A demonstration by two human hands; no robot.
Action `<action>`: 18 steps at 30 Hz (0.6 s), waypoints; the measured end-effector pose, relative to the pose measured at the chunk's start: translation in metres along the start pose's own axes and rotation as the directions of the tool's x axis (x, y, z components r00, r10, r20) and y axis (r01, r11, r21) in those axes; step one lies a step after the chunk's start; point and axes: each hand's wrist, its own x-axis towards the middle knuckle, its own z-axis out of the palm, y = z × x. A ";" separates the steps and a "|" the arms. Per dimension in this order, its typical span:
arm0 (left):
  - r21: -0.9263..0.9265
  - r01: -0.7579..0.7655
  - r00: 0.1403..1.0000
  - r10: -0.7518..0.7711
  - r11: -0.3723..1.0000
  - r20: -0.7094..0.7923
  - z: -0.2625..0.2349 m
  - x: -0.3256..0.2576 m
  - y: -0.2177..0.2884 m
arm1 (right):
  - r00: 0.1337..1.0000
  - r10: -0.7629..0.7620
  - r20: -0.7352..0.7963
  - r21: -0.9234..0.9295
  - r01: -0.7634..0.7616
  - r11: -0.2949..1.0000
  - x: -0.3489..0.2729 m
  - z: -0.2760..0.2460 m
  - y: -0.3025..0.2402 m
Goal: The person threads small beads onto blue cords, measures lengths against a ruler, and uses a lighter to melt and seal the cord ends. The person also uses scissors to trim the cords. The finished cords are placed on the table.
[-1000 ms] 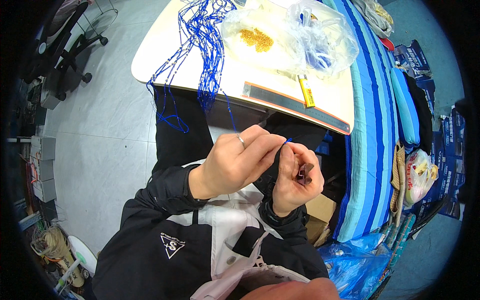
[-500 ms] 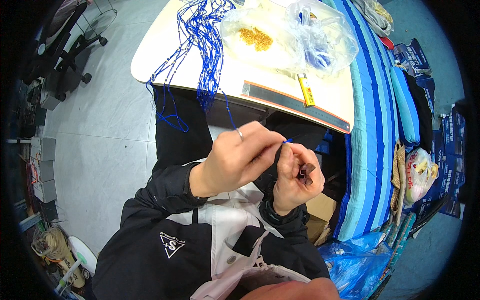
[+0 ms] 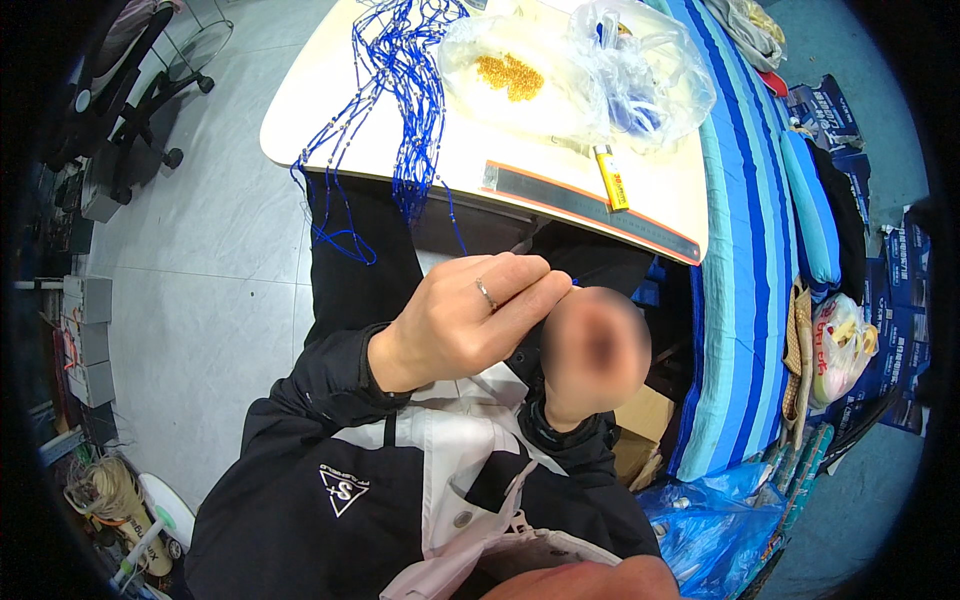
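1. Left hand: raised over the lap, fingers curled nearly closed, ring on one finger, tips pinched at a thin blue cord.
2. Right hand: blurred over; how far open, cannot tell.
3. Beyond, on the table: beaded blue cords draped over the near edge, plastic bags, steel ruler, yellow lighter.
4. Pinched cord lies at the left fingertips, just left of the right hand.

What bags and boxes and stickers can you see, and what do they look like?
Clear plastic bag: on the table, crumpled, gold bits inside.
Yellow lighter: beside the ruler, small printed label.
Blue boxes: right edge, stacked, dark blue.
White bag: right side, red and yellow print.
Blue plastic bag: floor, bottom right, crumpled.
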 end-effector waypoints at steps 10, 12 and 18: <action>-0.035 0.076 0.997 -0.075 0.997 0.004 -0.004 -0.001 -0.001 | 0.992 0.114 0.052 0.014 -0.115 0.993 -0.003 -0.004 -0.002; -0.016 -0.003 1.000 0.003 1.000 0.022 -0.003 -0.002 -0.004 | 0.998 0.050 0.028 -0.006 -0.050 0.999 -0.002 -0.002 -0.001; -0.002 -0.043 0.999 0.043 0.999 0.016 -0.002 -0.003 -0.005 | 0.997 0.070 0.029 0.006 -0.071 0.997 -0.004 -0.002 -0.001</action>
